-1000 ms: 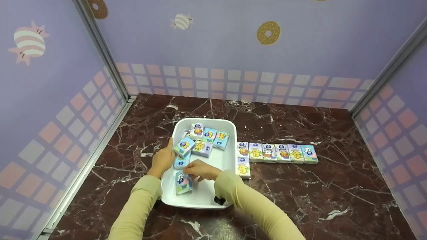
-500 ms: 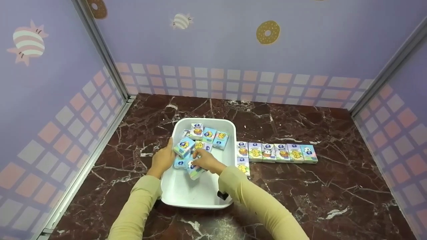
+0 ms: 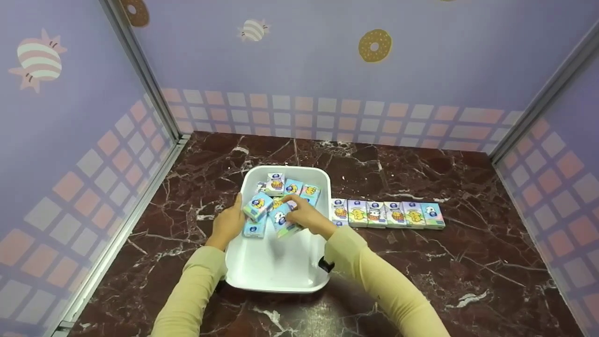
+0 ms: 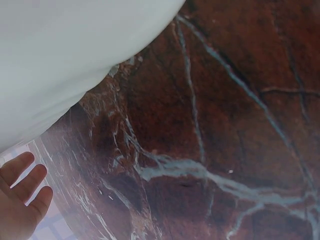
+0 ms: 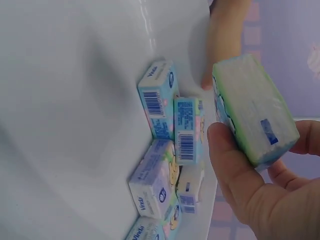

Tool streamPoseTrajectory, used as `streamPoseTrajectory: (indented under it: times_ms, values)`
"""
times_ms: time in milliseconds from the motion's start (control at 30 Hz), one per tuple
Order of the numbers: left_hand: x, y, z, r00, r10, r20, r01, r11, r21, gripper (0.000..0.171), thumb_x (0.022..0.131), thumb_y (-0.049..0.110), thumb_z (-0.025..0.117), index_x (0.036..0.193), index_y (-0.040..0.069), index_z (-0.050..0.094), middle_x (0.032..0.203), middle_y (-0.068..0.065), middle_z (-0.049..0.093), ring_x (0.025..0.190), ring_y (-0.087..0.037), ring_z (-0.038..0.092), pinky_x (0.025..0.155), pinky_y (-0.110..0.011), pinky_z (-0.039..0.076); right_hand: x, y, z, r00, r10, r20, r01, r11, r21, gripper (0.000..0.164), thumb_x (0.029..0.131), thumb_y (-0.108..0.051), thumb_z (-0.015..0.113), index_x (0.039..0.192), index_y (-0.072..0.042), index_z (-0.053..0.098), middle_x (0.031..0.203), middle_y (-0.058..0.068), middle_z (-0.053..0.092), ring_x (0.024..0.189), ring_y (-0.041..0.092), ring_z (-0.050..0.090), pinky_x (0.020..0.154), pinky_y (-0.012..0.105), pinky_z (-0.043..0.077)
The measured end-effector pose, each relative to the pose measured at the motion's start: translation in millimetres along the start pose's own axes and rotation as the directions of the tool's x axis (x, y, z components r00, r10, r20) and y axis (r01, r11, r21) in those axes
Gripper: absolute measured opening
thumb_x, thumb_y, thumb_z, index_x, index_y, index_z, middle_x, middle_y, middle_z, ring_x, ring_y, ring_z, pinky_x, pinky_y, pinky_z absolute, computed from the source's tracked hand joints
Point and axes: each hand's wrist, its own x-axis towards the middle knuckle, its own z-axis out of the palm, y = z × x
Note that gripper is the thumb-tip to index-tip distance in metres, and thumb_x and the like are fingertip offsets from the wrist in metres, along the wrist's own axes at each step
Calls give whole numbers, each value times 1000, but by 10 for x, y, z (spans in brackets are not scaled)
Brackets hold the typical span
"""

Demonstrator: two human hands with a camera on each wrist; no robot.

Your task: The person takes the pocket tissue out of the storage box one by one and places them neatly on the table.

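My right hand [image 3: 306, 216] pinches a small pack of pocket tissues [image 3: 280, 222] between thumb and fingers, held tilted above the white tray [image 3: 262, 264]. The right wrist view shows this tissue pack [image 5: 257, 107] end-on, with green edges and a blue tab. My left hand [image 3: 227, 227] lies at the tray's left rim. In the left wrist view, its fingers [image 4: 30, 182] extend loosely beside the tray's outer wall. Several more tissue packs lie heaped in the tray's far half, among them a blue one [image 3: 258, 204] tilted on top and a white one [image 3: 275, 183] behind it.
On the dark red marble table [image 3: 421, 281], right of the tray, a row of tissue packs [image 3: 376, 214] runs side by side, faces up. My right forearm partly covers another pack below the row's left end. Purple patterned walls [image 3: 318, 61] enclose the table's back and sides.
The right hand has lifted a tissue pack from the tray's near left part and moved it away from me and rightward. The left hand has stayed at the rim.
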Motion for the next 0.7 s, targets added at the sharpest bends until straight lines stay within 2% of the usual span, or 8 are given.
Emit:
streamPoseTrajectory:
  times_ms: [200,400,567,700]
  values:
    - [1,-3,-8,1000,1,7,-1,1000,1,51,90,16,37,138,5,27,69,-19,58,53,-30,52,52,-44,42,-88,0,-222,1000,10,-23,-6,990,143,50,75,7,50,123,-8,45,84,7,46,69,15,52,56,26,48]
    - [21,2,-21,999,-19,26,19,1000,12,51,91,17,36,139,6,25,61,-15,54,48,-24,46,48,-40,39,-191,89,-449,995,35,-96,-7,959,282,51,72,9,48,120,-9,47,87,8,46,70,16,53,57,28,48]
    - [19,5,-12,1000,-12,24,12,1000,10,51,90,16,37,139,5,26,62,-16,55,49,-26,47,49,-42,40,-277,207,-635,984,3,-181,70,916,395,49,70,9,45,117,-6,48,86,7,49,66,14,52,53,26,45]
    - [18,1,1,1000,-10,24,10,1000,12,51,90,16,37,139,5,26,66,-18,57,52,-28,51,52,-44,42,-344,314,-762,966,-5,-259,117,900,420,48,68,11,42,113,-6,48,87,5,51,66,13,51,50,24,43]
